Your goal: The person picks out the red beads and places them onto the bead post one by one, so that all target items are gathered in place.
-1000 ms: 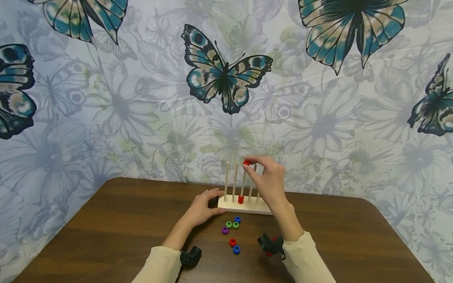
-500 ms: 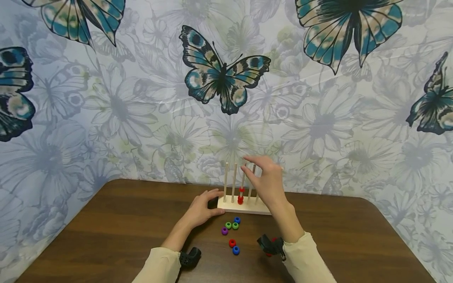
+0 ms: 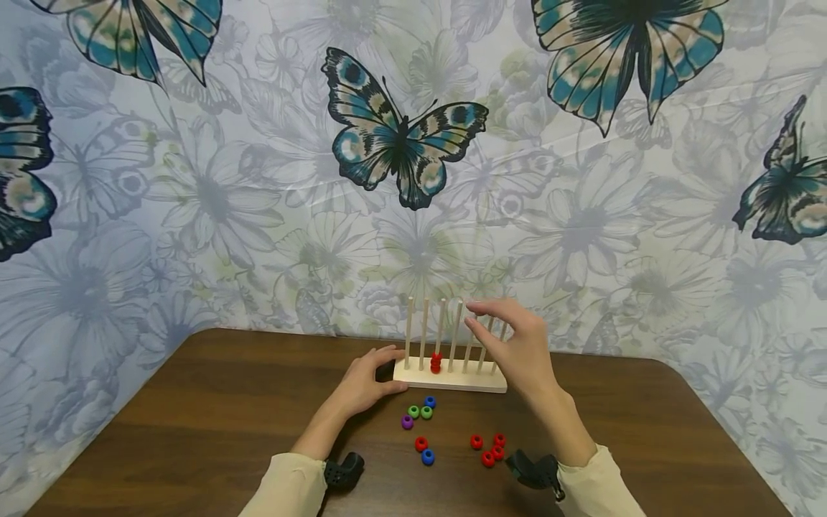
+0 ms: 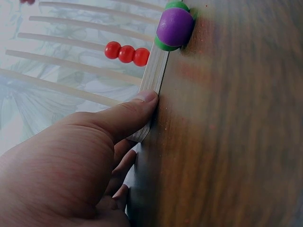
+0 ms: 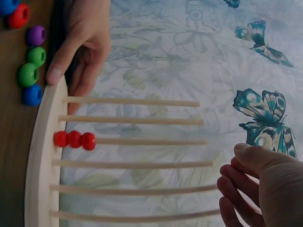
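A pale wooden peg rack (image 3: 420, 375) with a row of upright pegs stands on the table. Three red beads (image 5: 74, 139) are stacked at the bottom of its third peg from the left. My left hand (image 3: 362, 380) holds the rack's left end, thumb (image 4: 142, 101) on the front edge and fingers behind. My right hand (image 3: 520, 345) is raised beside the peg tops on the right, thumb and forefinger apart, nothing between them. Before the rack lie a blue bead (image 3: 430, 402), two green beads (image 3: 420, 412) and a purple bead (image 3: 407, 422).
Nearer on the brown table (image 3: 213, 431) lie a red bead (image 3: 421, 444) and a blue bead (image 3: 428, 457). Several red beads (image 3: 488, 458) are grouped to their right, close to the right wrist's black camera mount (image 3: 535, 470). A butterfly-patterned cloth (image 3: 258, 251) hangs behind the table.
A red bead left my right fingertips and slid down the third peg onto the others. My right hand then moved right, uncovering more pegs and red beads. The left hand stays on the rack.
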Action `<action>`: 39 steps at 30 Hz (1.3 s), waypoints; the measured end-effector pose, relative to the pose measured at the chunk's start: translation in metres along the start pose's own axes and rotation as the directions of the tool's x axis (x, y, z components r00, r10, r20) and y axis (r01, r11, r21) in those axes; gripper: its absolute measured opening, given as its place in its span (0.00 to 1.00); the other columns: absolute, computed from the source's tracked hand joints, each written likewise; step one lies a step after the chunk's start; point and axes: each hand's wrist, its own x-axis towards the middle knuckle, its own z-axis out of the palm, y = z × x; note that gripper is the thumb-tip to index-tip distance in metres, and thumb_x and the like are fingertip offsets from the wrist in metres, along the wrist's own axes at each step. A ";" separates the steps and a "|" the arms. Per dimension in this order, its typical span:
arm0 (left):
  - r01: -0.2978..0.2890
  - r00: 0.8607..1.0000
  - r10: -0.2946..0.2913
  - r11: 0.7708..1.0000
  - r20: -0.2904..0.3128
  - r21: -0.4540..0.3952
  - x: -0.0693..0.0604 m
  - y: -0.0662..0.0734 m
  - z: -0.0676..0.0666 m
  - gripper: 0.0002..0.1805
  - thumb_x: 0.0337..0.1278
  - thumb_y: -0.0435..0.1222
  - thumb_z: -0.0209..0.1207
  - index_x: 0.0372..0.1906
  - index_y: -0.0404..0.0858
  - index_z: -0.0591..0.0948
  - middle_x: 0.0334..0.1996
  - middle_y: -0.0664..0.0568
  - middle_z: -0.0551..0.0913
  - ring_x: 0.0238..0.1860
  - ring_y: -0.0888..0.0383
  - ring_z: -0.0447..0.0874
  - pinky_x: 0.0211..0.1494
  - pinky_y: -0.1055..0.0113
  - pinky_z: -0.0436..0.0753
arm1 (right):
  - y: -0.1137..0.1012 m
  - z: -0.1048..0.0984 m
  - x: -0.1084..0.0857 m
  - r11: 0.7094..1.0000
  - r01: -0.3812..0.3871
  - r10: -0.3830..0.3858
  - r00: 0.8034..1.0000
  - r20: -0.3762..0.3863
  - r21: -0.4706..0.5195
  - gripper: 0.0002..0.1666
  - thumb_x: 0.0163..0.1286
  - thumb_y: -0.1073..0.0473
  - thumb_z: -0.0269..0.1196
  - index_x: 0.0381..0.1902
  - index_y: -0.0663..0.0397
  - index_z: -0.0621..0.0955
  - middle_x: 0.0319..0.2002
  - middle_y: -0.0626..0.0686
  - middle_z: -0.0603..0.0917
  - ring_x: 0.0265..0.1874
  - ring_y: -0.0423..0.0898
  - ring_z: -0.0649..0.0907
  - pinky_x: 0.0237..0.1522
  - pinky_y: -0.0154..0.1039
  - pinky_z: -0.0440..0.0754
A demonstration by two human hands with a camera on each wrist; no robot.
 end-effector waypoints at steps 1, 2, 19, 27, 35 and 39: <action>0.000 1.000 0.000 1.000 0.001 0.001 0.000 0.000 -0.001 0.32 0.60 0.42 0.75 0.69 0.42 0.82 0.76 0.40 0.73 0.80 0.29 0.59 0.80 0.30 0.54 | 0.002 -0.002 -0.003 1.000 -0.008 0.008 1.000 0.007 -0.009 0.15 0.63 0.65 0.78 0.48 0.52 0.92 0.41 0.50 0.93 0.43 0.48 0.90 0.51 0.35 0.84; 0.002 1.000 -0.002 1.000 0.000 0.000 -0.001 -0.001 -0.001 0.32 0.60 0.42 0.75 0.69 0.42 0.82 0.76 0.40 0.73 0.80 0.29 0.59 0.80 0.30 0.55 | 0.003 -0.004 -0.006 1.000 -0.015 0.015 1.000 0.016 -0.014 0.15 0.63 0.65 0.78 0.48 0.52 0.92 0.40 0.50 0.93 0.42 0.48 0.90 0.50 0.36 0.84; 0.010 1.000 -0.010 1.000 -0.001 0.017 -0.004 -0.003 -0.002 0.32 0.60 0.42 0.75 0.69 0.42 0.82 0.76 0.40 0.73 0.79 0.28 0.59 0.80 0.30 0.55 | 0.034 -0.026 -0.076 0.991 -0.130 0.128 0.943 0.306 -0.015 0.13 0.63 0.63 0.78 0.45 0.43 0.91 0.42 0.42 0.93 0.40 0.41 0.91 0.45 0.46 0.90; 0.016 1.000 -0.016 1.000 0.000 0.011 -0.003 -0.001 -0.001 0.32 0.60 0.42 0.75 0.69 0.43 0.82 0.76 0.40 0.73 0.80 0.29 0.59 0.80 0.30 0.56 | 0.035 -0.019 -0.089 0.977 -0.198 0.122 0.816 0.565 0.076 0.10 0.67 0.53 0.76 0.45 0.46 0.91 0.40 0.42 0.93 0.40 0.39 0.91 0.46 0.43 0.90; 0.013 1.000 -0.013 1.000 0.004 0.016 -0.001 0.000 0.000 0.32 0.60 0.42 0.75 0.69 0.43 0.82 0.76 0.40 0.73 0.79 0.29 0.60 0.80 0.30 0.56 | 0.032 -0.016 -0.093 0.944 -0.316 0.148 0.664 0.733 0.095 0.12 0.64 0.49 0.77 0.44 0.43 0.92 0.42 0.43 0.92 0.44 0.38 0.89 0.50 0.40 0.88; 0.011 1.000 -0.011 1.000 0.004 0.015 -0.001 0.001 0.000 0.32 0.60 0.42 0.75 0.69 0.43 0.82 0.76 0.40 0.73 0.79 0.28 0.60 0.79 0.30 0.57 | 0.033 -0.014 -0.095 0.948 -0.295 0.117 0.670 0.733 0.119 0.09 0.64 0.53 0.78 0.42 0.43 0.93 0.40 0.41 0.92 0.42 0.37 0.89 0.47 0.38 0.89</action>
